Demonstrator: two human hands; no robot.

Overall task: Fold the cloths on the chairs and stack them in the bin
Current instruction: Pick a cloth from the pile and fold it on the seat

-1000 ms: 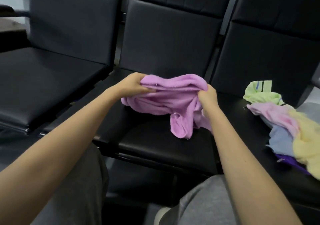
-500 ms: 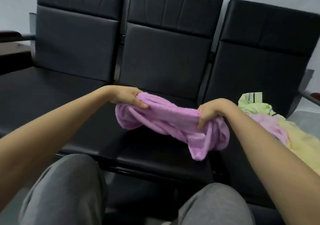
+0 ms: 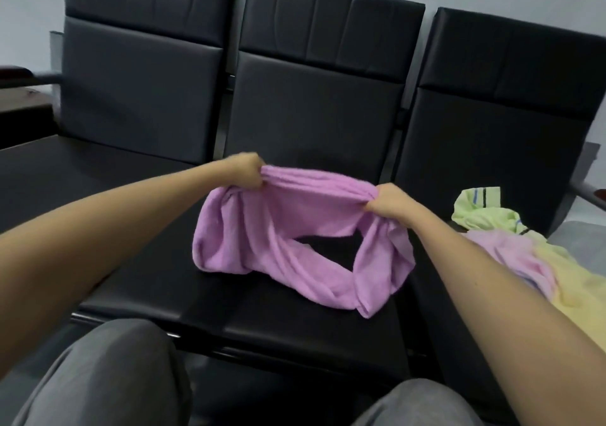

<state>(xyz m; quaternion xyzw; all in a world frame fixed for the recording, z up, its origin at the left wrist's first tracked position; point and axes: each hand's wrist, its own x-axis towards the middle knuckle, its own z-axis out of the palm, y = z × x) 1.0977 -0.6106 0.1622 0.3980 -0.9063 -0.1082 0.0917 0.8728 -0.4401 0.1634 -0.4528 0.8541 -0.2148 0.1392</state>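
Row of black chairs (image 3: pixel 314 114), grey wall behind | left hand (image 3: pixel 245 170) fingers curled tight round purple cloth (image 3: pixel 278 238) top edge, frame centre | right hand (image 3: pixel 387 201) fingers pinch its other end | cloth sags twisted over middle seat | loose cloth heap (image 3: pixel 511 255) right edge, on right seat

We face a row of three black padded seats (image 3: pixel 262 324). On the middle seat, the lower folds of a purple cloth (image 3: pixel 262 248) sag onto the cushion. Across the right seat lies a heap of cloths (image 3: pixel 511 261), green, pink and yellow.
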